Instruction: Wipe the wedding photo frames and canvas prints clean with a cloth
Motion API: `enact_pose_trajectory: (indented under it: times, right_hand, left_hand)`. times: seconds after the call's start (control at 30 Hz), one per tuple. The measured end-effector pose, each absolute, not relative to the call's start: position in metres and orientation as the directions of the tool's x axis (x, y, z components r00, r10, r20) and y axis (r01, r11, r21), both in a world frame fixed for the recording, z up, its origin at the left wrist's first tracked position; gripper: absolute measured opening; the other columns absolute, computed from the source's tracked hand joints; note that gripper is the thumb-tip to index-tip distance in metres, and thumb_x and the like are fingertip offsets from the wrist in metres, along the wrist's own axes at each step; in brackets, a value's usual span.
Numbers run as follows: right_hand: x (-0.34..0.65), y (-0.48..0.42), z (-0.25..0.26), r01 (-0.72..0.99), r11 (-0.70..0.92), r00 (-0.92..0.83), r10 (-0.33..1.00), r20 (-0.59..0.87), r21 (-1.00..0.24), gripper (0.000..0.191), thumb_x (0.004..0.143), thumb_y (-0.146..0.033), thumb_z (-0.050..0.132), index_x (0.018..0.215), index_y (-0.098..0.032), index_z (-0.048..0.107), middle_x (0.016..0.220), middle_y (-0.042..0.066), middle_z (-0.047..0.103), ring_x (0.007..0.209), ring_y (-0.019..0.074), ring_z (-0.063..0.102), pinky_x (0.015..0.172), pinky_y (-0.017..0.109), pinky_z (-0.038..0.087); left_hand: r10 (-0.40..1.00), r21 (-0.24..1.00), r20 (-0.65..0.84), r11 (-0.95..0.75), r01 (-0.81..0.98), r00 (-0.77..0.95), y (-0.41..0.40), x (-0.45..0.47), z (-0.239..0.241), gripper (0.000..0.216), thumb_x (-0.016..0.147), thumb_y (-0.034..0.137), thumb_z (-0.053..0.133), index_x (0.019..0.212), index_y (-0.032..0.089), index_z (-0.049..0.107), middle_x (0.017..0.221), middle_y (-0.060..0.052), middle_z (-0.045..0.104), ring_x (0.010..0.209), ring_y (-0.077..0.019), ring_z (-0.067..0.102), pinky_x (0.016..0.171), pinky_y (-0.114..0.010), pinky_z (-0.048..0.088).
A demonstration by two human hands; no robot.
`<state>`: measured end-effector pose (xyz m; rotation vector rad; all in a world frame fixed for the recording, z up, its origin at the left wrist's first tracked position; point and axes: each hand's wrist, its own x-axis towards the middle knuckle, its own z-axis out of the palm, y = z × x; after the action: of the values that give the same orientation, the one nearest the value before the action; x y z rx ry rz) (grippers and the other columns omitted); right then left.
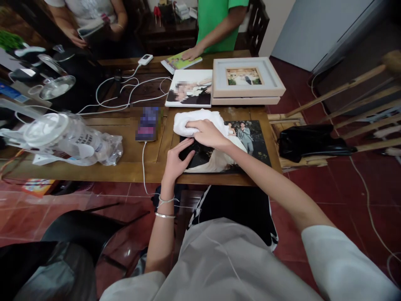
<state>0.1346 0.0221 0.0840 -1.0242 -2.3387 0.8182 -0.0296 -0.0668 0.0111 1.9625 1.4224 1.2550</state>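
A large glossy wedding photo print (250, 146) lies flat at the near edge of the wooden table (125, 167). My right hand (208, 133) presses a folded white cloth (194, 119) onto the print's upper left part, fingers curled over the cloth. My left hand (177, 161) rests flat on the print's left edge with fingers stretched out, holding it down.
A phone (148, 124) on a white cable lies left of the print. Behind are another photo print (191, 90) and stacked white frames (247, 79). A plastic-wrapped fan (62, 138) lies at left. Two other people stand across the table. A black bag (310, 142) rests on a wooden rack at right.
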Motion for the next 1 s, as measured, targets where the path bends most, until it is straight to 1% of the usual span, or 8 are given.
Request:
enact_pose_trajectory:
  times: [0.1, 0.23, 0.37, 0.47, 0.6, 0.8, 0.9, 1.0]
  right_hand:
    - [0.148, 0.019, 0.078, 0.52, 0.557, -0.62, 0.768, 0.162, -0.648, 0.058, 0.072, -0.007, 0.042, 0.116, -0.019, 0.077, 0.116, 0.007, 0.078, 0.111, 0.0297, 0.069, 0.108, 0.043, 0.043]
    - [0.21, 0.02, 0.07, 0.594, 0.537, -0.55, 0.814, 0.185, -0.598, 0.053, 0.068, -0.008, 0.042, 0.108, -0.018, 0.076, 0.113, 0.009, 0.079, 0.107, 0.032, 0.07, 0.121, 0.059, 0.029]
    - [0.283, 0.008, 0.06, 0.709, 0.508, -0.449, 0.86, 0.244, -0.488, 0.044, 0.068, -0.008, 0.045, 0.099, -0.021, 0.072, 0.103, 0.009, 0.08, 0.098, 0.0335, 0.073, 0.122, 0.065, 0.026]
    - [0.313, -0.028, 0.053, 0.731, 0.545, -0.469, 0.838, 0.277, -0.411, 0.043, 0.067, -0.006, 0.046, 0.099, -0.023, 0.069, 0.122, 0.01, 0.077, 0.114, 0.0345, 0.071, 0.122, 0.067, 0.028]
    - [0.318, -0.105, 0.05, 0.65, 0.645, -0.561, 0.764, 0.318, -0.403, 0.039, 0.067, 0.0, 0.047, 0.09, -0.024, 0.066, 0.146, 0.012, 0.064, 0.141, 0.0346, 0.054, 0.122, 0.072, 0.028]
    - [0.314, -0.159, 0.06, 0.542, 0.727, -0.664, 0.678, 0.315, -0.422, 0.038, 0.065, 0.003, 0.045, 0.083, -0.024, 0.065, 0.145, 0.012, 0.064, 0.141, 0.0318, 0.054, 0.123, 0.069, 0.03]
    - [0.315, -0.127, 0.06, 0.574, 0.693, -0.63, 0.714, 0.305, -0.437, 0.039, 0.065, 0.001, 0.046, 0.086, -0.024, 0.068, 0.142, 0.014, 0.066, 0.133, 0.0317, 0.062, 0.122, 0.065, 0.034]
    - [0.311, -0.068, 0.06, 0.657, 0.615, -0.561, 0.785, 0.261, -0.436, 0.044, 0.065, -0.003, 0.046, 0.095, -0.024, 0.071, 0.123, 0.01, 0.076, 0.119, 0.0325, 0.07, 0.121, 0.063, 0.037]
  left_hand:
    - [0.904, 0.756, 0.422, -0.397, 0.521, 0.076, -0.067, -0.03, 0.011, 0.035, 0.092, 0.026, 0.07, 0.127, 0.022, 0.074, 0.134, -0.008, 0.073, 0.132, -0.0278, 0.065, 0.119, -0.05, 0.047]
    - [0.899, 0.765, 0.427, -0.417, 0.491, 0.097, -0.068, -0.028, 0.014, 0.037, 0.094, 0.027, 0.068, 0.13, 0.02, 0.072, 0.138, -0.01, 0.07, 0.137, -0.0275, 0.061, 0.121, -0.05, 0.045]
    - [0.896, 0.766, 0.436, -0.422, 0.485, 0.09, -0.068, -0.027, 0.016, 0.036, 0.094, 0.026, 0.068, 0.129, 0.02, 0.073, 0.138, -0.01, 0.07, 0.136, -0.0271, 0.062, 0.121, -0.05, 0.045]
    - [0.901, 0.768, 0.425, -0.411, 0.491, 0.09, -0.068, -0.027, 0.016, 0.036, 0.095, 0.026, 0.067, 0.129, 0.021, 0.072, 0.138, -0.01, 0.07, 0.137, -0.0267, 0.061, 0.121, -0.05, 0.044]
    - [0.901, 0.768, 0.424, -0.411, 0.491, 0.09, -0.068, -0.027, 0.016, 0.035, 0.095, 0.028, 0.067, 0.129, 0.021, 0.072, 0.138, -0.009, 0.07, 0.137, -0.0265, 0.061, 0.121, -0.051, 0.044]
    - [0.903, 0.758, 0.42, -0.404, 0.512, 0.091, -0.067, -0.028, 0.015, 0.035, 0.095, 0.031, 0.067, 0.129, 0.023, 0.072, 0.138, -0.008, 0.07, 0.137, -0.0263, 0.061, 0.122, -0.052, 0.044]
    - [0.901, 0.756, 0.424, -0.408, 0.511, 0.092, -0.067, -0.028, 0.015, 0.035, 0.095, 0.03, 0.067, 0.129, 0.023, 0.072, 0.139, -0.008, 0.07, 0.137, -0.0263, 0.061, 0.122, -0.052, 0.044]
    - [0.9, 0.757, 0.425, -0.414, 0.506, 0.1, -0.068, -0.028, 0.016, 0.036, 0.095, 0.03, 0.067, 0.129, 0.023, 0.072, 0.139, -0.008, 0.07, 0.138, -0.0265, 0.06, 0.122, -0.052, 0.043]
